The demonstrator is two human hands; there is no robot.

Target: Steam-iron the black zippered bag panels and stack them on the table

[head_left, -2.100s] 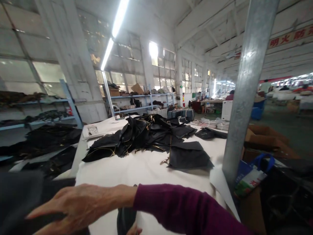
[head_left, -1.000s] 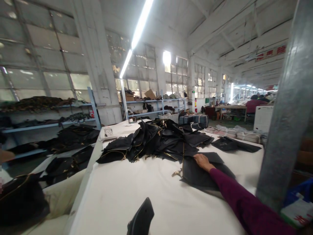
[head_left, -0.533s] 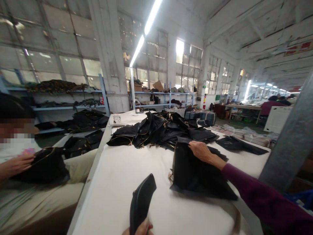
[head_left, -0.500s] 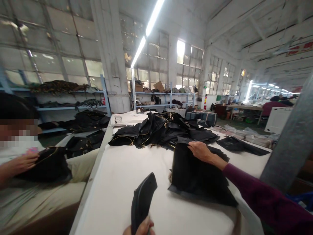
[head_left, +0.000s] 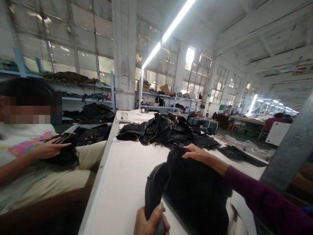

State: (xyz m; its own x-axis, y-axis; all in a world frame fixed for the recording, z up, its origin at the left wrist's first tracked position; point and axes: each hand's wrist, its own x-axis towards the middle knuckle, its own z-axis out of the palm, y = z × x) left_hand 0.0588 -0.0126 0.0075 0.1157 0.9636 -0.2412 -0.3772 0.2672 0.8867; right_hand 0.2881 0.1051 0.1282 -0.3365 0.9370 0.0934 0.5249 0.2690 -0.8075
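In the head view my left hand is wrapped round the lower end of a curved black piece, thick-edged and held upright. My right hand, in a purple sleeve, pinches the top edge of a large black fabric panel that hangs over the table. The curved piece's upper end meets or overlaps the panel's left edge; I cannot tell whether they are joined. Behind my right hand lies a heap of black pieces with gold zips.
The white table runs away from me. At its right side lies a flat black piece, near a grey metal post. On the left a seated co-worker's hand holds black fabric. Loaded blue shelves line the wall.
My left hand has risen and brought the curved piece up against the panel. The panel has swung nearer and lower. The view has turned left, and the co-worker's hand has shifted over the fabric.
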